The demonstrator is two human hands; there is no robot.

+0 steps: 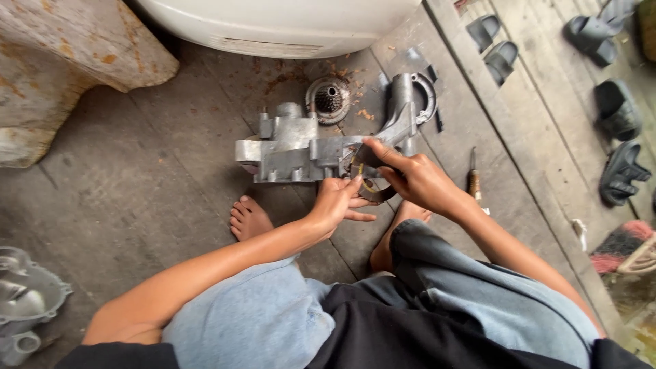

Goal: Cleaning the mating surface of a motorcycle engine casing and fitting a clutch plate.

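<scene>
A grey cast-metal engine casing [301, 147] lies on the wooden floor in front of my bare feet. My left hand [336, 203] pinches a thin curved yellowish strip at the casing's near right edge. My right hand [410, 179] grips a dark ring-shaped part [372, 158] pressed against the same edge of the casing. Both hands meet over that spot, and the ring is largely hidden by my fingers.
A round toothed clutch part [329, 99] lies behind the casing. A wooden-handled tool [473, 179] rests on the floor at right. Several dark sandals [618, 109] line the planks far right. A metal cover [24, 301] sits at lower left, a white hull [280, 24] above.
</scene>
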